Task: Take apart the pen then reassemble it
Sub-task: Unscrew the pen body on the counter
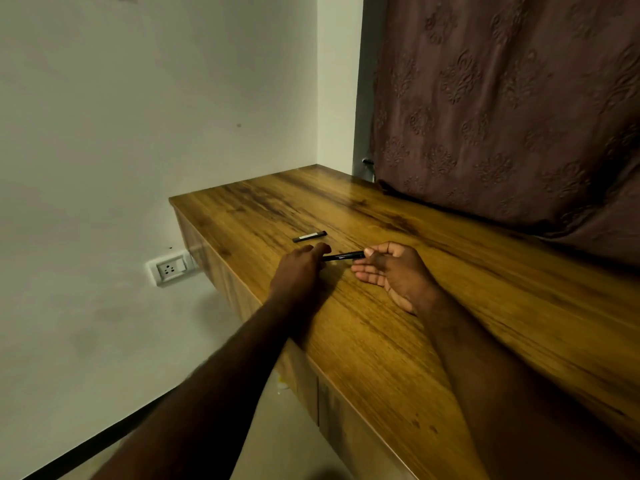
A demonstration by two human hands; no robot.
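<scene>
A black pen body [343,255] is held level just above the wooden table [381,341]. My left hand [300,268] pinches its left end with the fingertips. My right hand [394,271], palm turned up, holds its right end between thumb and forefinger. The black pen cap [309,236], with a pale strip along it, lies on the table a short way beyond my left hand. Both forearms rest on the table's near side.
A brown patterned curtain [502,116] drapes onto the table's far right side. The table's left edge drops to the floor beside a white wall with a power socket [170,269].
</scene>
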